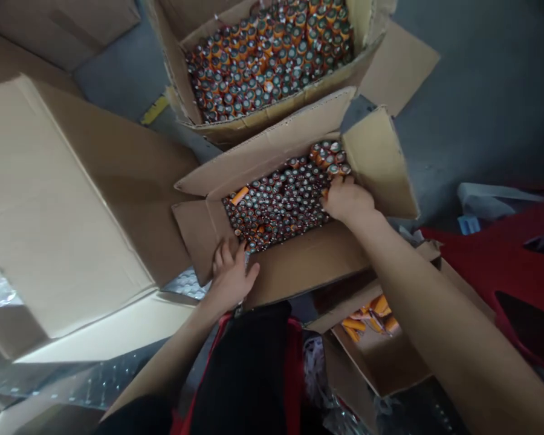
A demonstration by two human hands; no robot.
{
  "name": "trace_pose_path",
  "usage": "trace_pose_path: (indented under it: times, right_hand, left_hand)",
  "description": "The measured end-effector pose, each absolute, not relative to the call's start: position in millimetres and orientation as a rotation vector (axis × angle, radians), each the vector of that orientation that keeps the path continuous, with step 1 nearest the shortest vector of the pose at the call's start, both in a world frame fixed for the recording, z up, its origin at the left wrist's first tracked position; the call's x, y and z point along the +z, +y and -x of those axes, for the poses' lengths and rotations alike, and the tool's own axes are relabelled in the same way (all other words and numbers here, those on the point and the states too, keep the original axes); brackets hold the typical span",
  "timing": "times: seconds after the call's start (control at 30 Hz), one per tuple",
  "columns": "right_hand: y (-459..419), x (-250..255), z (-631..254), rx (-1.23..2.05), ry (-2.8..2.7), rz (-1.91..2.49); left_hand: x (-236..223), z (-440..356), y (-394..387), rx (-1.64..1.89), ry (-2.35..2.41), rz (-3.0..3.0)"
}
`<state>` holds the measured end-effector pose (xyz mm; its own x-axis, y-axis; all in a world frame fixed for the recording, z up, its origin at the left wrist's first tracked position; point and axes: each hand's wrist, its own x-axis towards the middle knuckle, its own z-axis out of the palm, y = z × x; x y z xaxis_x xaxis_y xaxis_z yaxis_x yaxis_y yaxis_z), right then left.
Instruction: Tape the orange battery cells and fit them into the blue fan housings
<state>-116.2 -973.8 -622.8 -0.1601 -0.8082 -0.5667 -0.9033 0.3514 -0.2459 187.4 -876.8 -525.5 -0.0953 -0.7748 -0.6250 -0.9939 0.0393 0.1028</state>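
An open cardboard box in front of me holds tightly packed, upright battery cells in orange wraps. One orange cell lies on its side on top at the left end. At the far right corner a bunch of cells stands higher than the others. My right hand reaches into the right end, its fingers curled around cells there, with the fingertips partly hidden. Over the near left corner of the box, my left hand rests with fingers spread, holding nothing.
Behind stands a larger carton filled with similar cells. A tall closed carton is at the left. Below my right forearm, a small box contains loose orange cells. A flat cardboard piece lies on the floor; something red is at the right.
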Motion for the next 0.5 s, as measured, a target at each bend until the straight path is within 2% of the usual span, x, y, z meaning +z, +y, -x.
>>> trace_pose_path:
  times: [0.1,0.3,0.4,0.5]
  right_hand:
    - [-959.0,-618.1,112.7,0.243,2.061,1.550]
    - [-943.2,-611.1,101.1,0.237,1.931,1.670]
    - [-946.7,-608.1,107.1,0.080,1.892,1.643]
    - [-968.2,-598.8,117.7,-0.213,1.929,1.733]
  left_hand:
    - [-547.6,-177.8,-883.7,0.756,1.810,1.951]
    - [-592.7,-113.2,-934.4,1.014,1.577,2.463]
    - [-587.1,-113.8,-942.5,0.868,1.736,2.546]
    - [-577.9,-136.0,-930.5,0.722,1.778,2.627]
